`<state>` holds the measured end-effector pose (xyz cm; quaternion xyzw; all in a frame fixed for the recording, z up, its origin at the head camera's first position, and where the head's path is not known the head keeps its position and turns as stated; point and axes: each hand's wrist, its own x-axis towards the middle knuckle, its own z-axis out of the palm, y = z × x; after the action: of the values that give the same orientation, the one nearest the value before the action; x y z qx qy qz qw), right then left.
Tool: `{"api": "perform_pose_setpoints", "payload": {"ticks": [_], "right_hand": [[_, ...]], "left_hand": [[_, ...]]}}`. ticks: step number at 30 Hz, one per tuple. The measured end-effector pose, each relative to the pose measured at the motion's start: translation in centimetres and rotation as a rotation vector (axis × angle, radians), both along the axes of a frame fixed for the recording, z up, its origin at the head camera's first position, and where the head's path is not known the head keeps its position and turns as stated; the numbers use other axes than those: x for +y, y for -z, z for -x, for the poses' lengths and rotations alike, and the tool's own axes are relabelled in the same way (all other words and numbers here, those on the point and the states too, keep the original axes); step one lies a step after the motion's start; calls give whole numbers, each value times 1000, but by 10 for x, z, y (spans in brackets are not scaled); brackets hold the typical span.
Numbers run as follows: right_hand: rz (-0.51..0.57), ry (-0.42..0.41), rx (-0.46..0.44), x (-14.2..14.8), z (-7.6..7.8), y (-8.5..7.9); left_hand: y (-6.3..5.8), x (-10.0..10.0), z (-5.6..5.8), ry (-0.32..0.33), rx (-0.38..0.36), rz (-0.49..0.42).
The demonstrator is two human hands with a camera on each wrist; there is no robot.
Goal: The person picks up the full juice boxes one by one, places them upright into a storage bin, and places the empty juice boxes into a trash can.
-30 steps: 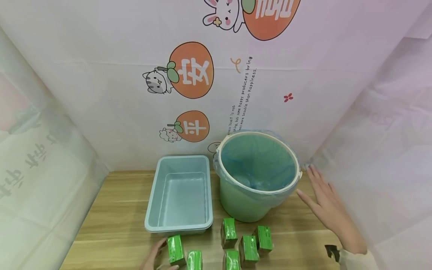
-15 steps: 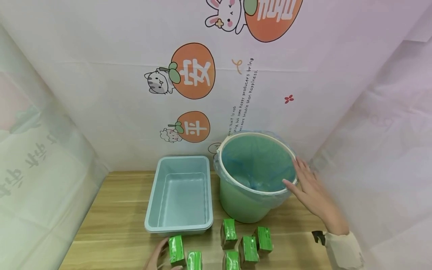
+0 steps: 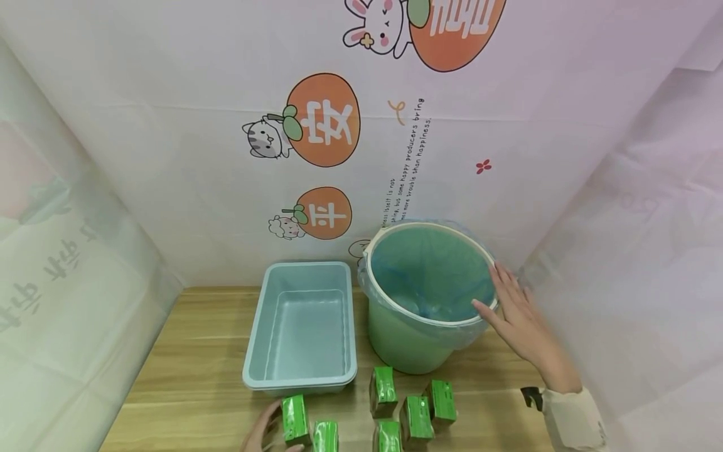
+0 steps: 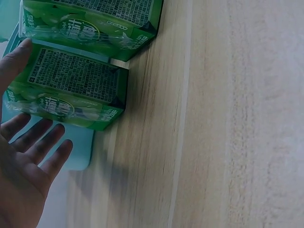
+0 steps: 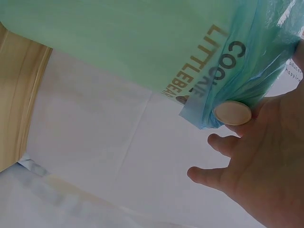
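Observation:
In the head view, my left hand (image 3: 261, 432) is at the leftmost green juice carton (image 3: 295, 419), with thumb and fingers on opposite sides of it. The left wrist view shows the thumb at the edge of this juice carton (image 4: 71, 78) and the other fingers spread and mostly straight. My right hand (image 3: 522, 323) lies against the right rim of the green bucket (image 3: 398, 345), fingers extended. A bluish clear bag lines the bucket and folds over its rim. Seen from the right wrist, the hand (image 5: 270, 161) is beside the round handle knob (image 5: 232, 113).
Several more juice cartons (image 3: 418, 414) stand in front of the bucket. A pale blue plastic basin (image 3: 351, 339) sits left of it on the wooden table (image 3: 186, 351). Printed white cloth (image 3: 186, 176) encloses the back and both sides.
My right hand has moved left, from beside the bucket onto its right rim, and stayed there over the last half second. The left hand has barely shifted at its carton.

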<state>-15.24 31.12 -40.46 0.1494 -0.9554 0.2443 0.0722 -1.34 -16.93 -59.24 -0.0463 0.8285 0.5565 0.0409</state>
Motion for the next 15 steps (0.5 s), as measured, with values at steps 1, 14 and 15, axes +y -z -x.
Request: {"api": "perform_pose_setpoints", "payload": {"ticks": [1,14,15], "right_hand": [[0,1,0,0,0,0],[-2,8,4,0,0,0],[-2,7,5,0,0,0]], "left_hand": [[1,0,0,-4,9,-1],[8,-3,0,-18,139,25],[8,-3,0,-20,141,25]]}}
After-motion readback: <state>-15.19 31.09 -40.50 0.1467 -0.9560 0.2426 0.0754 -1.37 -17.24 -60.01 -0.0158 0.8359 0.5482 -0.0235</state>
